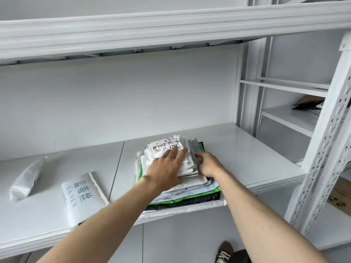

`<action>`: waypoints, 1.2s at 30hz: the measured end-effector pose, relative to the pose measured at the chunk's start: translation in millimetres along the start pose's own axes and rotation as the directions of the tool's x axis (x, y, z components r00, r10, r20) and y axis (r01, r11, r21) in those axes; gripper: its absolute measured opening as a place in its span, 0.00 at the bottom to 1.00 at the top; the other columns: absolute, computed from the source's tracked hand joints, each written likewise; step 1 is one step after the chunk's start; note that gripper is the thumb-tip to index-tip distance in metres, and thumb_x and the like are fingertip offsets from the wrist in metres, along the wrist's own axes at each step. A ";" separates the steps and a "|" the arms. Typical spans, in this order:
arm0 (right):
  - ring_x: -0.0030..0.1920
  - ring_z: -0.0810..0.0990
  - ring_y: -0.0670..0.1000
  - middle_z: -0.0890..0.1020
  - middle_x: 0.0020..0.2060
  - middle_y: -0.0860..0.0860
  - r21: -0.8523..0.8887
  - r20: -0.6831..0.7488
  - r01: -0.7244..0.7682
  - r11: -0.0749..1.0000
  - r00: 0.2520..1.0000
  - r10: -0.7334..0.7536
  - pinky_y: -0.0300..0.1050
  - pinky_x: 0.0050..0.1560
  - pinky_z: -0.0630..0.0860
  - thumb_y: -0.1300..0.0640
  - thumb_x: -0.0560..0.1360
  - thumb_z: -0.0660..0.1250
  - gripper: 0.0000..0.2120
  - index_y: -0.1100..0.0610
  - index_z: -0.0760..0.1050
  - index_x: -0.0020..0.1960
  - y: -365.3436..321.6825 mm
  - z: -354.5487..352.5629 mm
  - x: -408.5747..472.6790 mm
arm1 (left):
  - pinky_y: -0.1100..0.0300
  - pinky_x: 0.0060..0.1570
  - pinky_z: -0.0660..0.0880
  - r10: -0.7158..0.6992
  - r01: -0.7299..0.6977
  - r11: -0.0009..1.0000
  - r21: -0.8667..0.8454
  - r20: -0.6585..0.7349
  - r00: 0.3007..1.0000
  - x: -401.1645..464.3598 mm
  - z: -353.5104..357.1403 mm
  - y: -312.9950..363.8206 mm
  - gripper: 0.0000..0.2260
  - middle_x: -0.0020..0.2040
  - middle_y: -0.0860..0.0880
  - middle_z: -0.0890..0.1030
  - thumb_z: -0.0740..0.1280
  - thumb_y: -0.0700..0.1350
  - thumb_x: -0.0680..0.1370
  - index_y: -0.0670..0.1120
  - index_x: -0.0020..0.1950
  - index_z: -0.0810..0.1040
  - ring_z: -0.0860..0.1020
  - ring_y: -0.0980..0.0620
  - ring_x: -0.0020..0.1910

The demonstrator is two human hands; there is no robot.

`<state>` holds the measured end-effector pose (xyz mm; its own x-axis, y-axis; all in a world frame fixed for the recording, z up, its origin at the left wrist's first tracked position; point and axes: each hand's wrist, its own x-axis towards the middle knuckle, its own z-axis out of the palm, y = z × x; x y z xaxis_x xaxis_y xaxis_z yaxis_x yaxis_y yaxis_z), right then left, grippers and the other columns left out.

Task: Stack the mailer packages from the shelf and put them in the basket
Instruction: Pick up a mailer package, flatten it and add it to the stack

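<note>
A stack of mailer packages [191,188], white, green and black, lies on the white shelf [247,154] near its front edge. The top mailer carries a printed label. My left hand [167,168] lies flat on top of the stack with straight fingers. My right hand [208,165] holds the stack's right side, its fingers curled against the edges of the upper mailers. Two more mailers lie to the left: a flat white one with blue lettering [83,194] and a crumpled white one [28,179]. No basket is in view.
An upper shelf [171,25] hangs low over the work area. A perforated white upright [326,139] stands at the right. Behind it, another shelf holds dark packages [307,104]. My shoe [225,251] shows on the floor below.
</note>
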<state>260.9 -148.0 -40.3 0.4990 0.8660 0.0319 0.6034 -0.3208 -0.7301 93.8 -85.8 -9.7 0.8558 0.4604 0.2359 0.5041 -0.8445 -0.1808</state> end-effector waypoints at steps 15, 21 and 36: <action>0.37 0.84 0.58 0.84 0.44 0.57 -0.133 0.013 -0.204 0.970 0.978 0.208 0.50 0.41 0.83 0.63 0.76 0.56 0.17 0.57 0.76 0.61 -25.7 -27.7 -16.9 | 0.36 0.71 0.56 -0.038 0.088 0.944 -0.317 0.162 0.986 1.0 -7.3 14.8 0.43 0.80 0.48 0.51 0.62 0.66 0.73 0.59 0.78 0.39 0.53 0.44 0.78; 0.63 0.76 0.58 0.77 0.63 0.54 -0.181 -0.289 -0.037 0.983 0.957 -0.017 0.48 0.59 0.74 0.59 0.78 0.60 0.16 0.55 0.75 0.64 -74.7 -35.3 -9.8 | 0.55 0.68 0.66 -0.282 0.219 0.675 -0.705 0.028 0.959 -1.0 -40.9 -10.9 0.25 0.74 0.46 0.68 0.58 0.53 0.81 0.50 0.78 0.59 0.69 0.46 0.70; 0.62 0.77 0.54 0.80 0.60 0.52 -0.160 0.007 0.352 0.922 0.935 -0.356 0.42 0.58 0.72 0.62 0.76 0.59 0.16 0.56 0.77 0.61 -200.6 81.2 -5.2 | 0.53 0.64 0.71 -0.711 0.583 0.268 -0.767 0.251 0.657 -85.8 -17.3 -172.9 0.19 0.60 0.48 0.77 0.60 0.48 0.79 0.49 0.70 0.71 0.75 0.46 0.60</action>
<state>86.7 -57.0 50.6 0.2473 0.9262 0.2845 0.8318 -0.0523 -0.5526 -68.7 15.9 17.9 0.2334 0.9714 0.0443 0.5448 -0.1684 0.8215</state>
